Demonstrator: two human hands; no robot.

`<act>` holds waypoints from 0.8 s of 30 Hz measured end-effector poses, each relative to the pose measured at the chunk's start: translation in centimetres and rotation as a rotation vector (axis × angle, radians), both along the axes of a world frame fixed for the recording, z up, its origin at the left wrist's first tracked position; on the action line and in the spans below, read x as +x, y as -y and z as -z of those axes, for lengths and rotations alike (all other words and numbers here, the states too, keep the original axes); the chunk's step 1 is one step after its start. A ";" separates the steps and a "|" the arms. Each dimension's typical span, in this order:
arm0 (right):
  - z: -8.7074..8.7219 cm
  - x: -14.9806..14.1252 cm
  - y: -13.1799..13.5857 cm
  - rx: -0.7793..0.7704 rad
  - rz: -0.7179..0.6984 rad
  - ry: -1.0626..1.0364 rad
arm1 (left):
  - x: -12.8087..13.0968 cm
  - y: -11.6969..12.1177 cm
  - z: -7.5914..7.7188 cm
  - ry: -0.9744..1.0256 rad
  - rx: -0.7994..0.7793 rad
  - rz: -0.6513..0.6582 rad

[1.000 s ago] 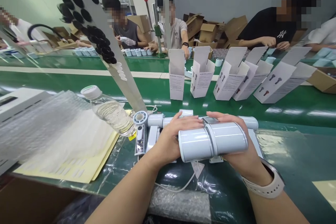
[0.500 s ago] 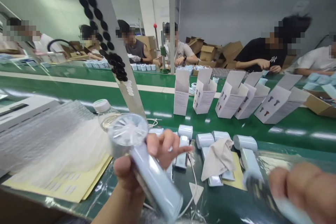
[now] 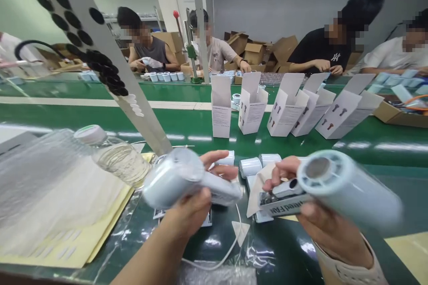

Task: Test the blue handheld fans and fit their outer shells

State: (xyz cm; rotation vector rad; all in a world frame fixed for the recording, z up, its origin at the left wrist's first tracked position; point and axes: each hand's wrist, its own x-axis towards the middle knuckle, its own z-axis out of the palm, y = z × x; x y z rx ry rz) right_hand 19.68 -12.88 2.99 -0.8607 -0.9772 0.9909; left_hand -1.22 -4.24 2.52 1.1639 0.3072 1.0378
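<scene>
My left hand [image 3: 197, 196] is closed round the handle of a light-blue handheld fan [image 3: 174, 176], its round head tilted to the left. In my right hand [image 3: 321, 218] is a second handheld fan [image 3: 354, 187], the vented end of its barrel turned towards me. Lettering ending in "FAN" shows along this one's handle, and dark parts sit in its open side. Behind my hands more light-blue fans [image 3: 250, 167] lie on the bench, with a pale cloth [image 3: 257, 187] over some. A white cable [image 3: 230, 249] curves between my arms beside a white triangular piece [image 3: 240, 232].
Several open white boxes [image 3: 221, 116] stand on the green conveyor [image 3: 160, 118]. Left are bubble wrap [image 3: 50, 173], yellow sheets [image 3: 110, 218] and a clear jar [image 3: 117, 156]. A slanted metal post [image 3: 147, 129] bears black discs. Co-workers [image 3: 321, 49] sit across the line.
The left fan has swung round so its barrel points left. My right hand has come in from the lower right, bringing its fan up into clear view. The camera view has shifted right.
</scene>
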 end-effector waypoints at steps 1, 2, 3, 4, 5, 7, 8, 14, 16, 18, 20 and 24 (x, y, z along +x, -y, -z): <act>0.4 -0.4 -0.5 -0.061 -0.003 -0.039 | 0.3 0.1 0.3 0.008 -0.068 0.100; 0.8 -0.9 -1.1 -0.144 0.006 -0.084 | 0.6 0.1 0.6 0.014 -0.123 0.165; 1.2 -1.5 -1.6 -0.230 0.031 -0.130 | 1.0 0.1 0.9 0.028 -0.172 0.190; 1.6 -2.1 -2.1 -0.309 0.055 -0.171 | 1.4 0.1 1.2 0.050 -0.214 0.170; 1.8 -2.7 -2.4 -0.371 0.070 -0.214 | 1.8 0.0 1.4 0.075 -0.248 0.113; 2.1 -3.8 -2.7 -0.425 0.046 -0.312 | 2.5 -0.1 1.7 0.115 -0.289 -0.013; 2.1 -4.2 -2.8 -0.427 0.007 -0.356 | 2.8 -0.1 1.7 0.120 -0.301 -0.041; 2.4 -5.4 -2.5 -0.442 -0.127 -0.386 | 3.0 0.3 2.1 0.075 -0.460 0.111; 2.7 -5.6 -2.4 -0.492 -0.094 -0.354 | 3.1 0.4 2.1 0.105 -0.484 0.124; 3.0 -5.6 -2.3 -0.500 -0.081 -0.301 | 3.2 0.4 1.9 0.145 -0.474 0.082; 3.3 -5.7 -2.2 -0.460 -0.093 -0.226 | 3.5 0.5 1.7 0.167 -0.449 0.010; 4.1 -6.4 -1.8 -0.341 -0.154 -0.023 | 4.0 0.9 2.5 0.092 -0.395 -0.102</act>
